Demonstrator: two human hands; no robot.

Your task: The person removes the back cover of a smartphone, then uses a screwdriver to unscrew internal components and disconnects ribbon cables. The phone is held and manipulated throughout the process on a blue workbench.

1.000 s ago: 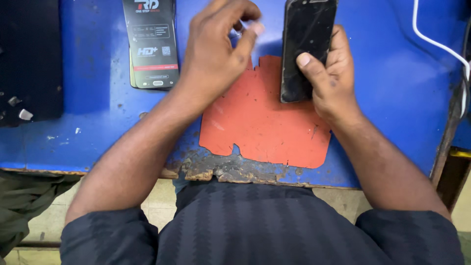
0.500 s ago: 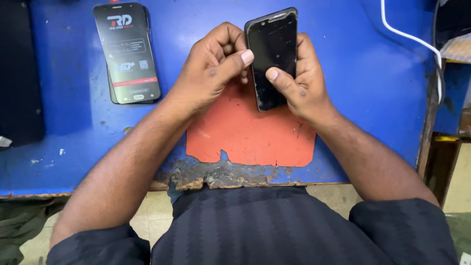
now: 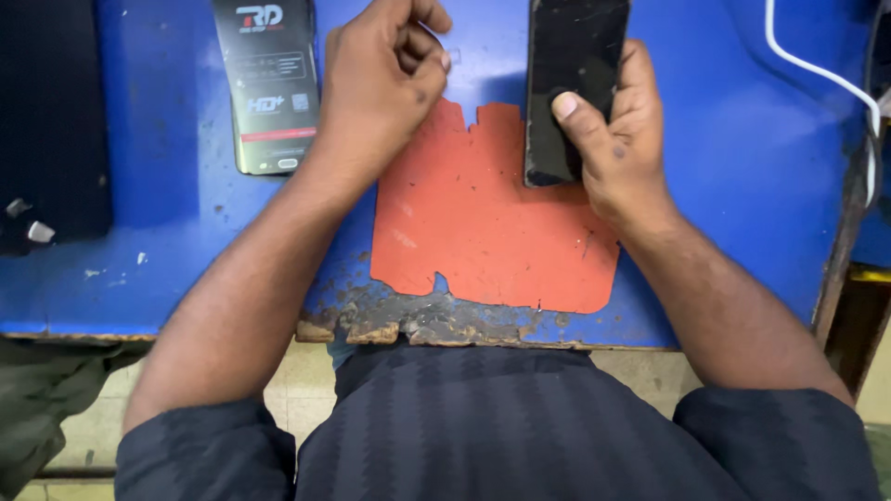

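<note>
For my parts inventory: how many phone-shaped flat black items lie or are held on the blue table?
2. A dark phone is held in the right hand over the orange mat. A printed black package lies left of the left hand. Others may be outside the frame.

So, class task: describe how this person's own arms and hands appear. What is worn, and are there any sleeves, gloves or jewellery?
Both hands are bare: no gloves, and no rings or watch show on the left hand or the right hand. The forearms are uncovered. Short sleeves of a dark navy shirt with a fine woven zigzag stripe end near the elbows, and the same fabric covers the torso.
</note>
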